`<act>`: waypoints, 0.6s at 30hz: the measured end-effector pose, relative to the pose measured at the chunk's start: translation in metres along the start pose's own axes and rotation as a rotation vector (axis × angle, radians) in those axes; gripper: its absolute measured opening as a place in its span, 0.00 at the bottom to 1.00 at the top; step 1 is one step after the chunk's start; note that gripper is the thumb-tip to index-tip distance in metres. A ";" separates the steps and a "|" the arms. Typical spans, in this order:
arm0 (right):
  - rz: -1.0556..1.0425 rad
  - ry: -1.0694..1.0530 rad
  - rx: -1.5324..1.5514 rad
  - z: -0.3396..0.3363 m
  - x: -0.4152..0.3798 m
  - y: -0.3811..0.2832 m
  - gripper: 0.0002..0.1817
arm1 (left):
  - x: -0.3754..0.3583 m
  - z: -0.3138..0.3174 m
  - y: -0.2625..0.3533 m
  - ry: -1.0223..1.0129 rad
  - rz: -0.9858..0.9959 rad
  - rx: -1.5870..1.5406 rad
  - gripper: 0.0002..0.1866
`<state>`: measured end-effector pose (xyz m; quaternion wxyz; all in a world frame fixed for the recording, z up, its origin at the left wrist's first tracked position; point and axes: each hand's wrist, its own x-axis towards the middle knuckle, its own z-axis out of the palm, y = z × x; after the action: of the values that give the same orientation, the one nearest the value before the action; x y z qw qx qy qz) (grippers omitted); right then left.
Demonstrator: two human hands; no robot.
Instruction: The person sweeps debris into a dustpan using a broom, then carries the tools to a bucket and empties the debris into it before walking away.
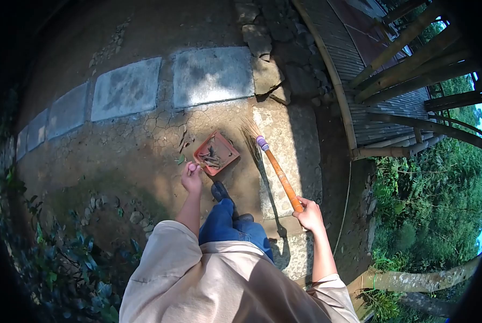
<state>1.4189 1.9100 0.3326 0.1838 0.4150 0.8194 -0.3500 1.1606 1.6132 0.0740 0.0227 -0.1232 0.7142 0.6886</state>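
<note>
My left hand is closed around the pink-ended handle of a reddish dustpan. Dry leaves and bits of debris lie inside the pan, which is on or just above the bare earth. In my right hand is the end of an orange-brown broom handle. The broom slants up and away to the left, with a purple binding above its thin, stiff bristles. Those bristles are over the edge of a pale stone strip, to the right of the dustpan and apart from it.
Square concrete slabs run in a row across the ground ahead. Rough stones border a raised bamboo platform on the right. Leafy plants grow at lower left. A few loose leaves lie left of the pan.
</note>
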 end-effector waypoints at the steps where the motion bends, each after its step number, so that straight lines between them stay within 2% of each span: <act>1: -0.015 -0.003 -0.023 0.000 0.007 -0.002 0.35 | -0.003 -0.003 0.002 0.002 0.009 -0.014 0.19; 7: -0.018 -0.196 -0.171 0.003 0.020 -0.014 0.34 | -0.029 -0.028 -0.003 0.070 -0.048 0.065 0.23; 10: -0.003 -0.334 -0.143 -0.009 0.004 -0.012 0.35 | -0.038 -0.038 -0.021 0.101 -0.098 -0.083 0.23; 11: -0.019 -0.322 -0.107 -0.007 -0.005 -0.005 0.34 | -0.045 -0.043 -0.031 0.128 -0.087 -0.058 0.22; 14: -0.044 -0.322 -0.021 -0.015 -0.026 0.022 0.33 | -0.069 -0.046 0.013 0.208 -0.089 0.058 0.21; 18: -0.120 -0.285 -0.038 -0.020 -0.033 0.063 0.36 | -0.083 -0.076 -0.021 0.258 -0.065 0.042 0.20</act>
<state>1.4893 1.9321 0.3396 0.2849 0.3077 0.8148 -0.4004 1.2556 1.5494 0.0739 -0.0447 -0.2333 0.7210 0.6510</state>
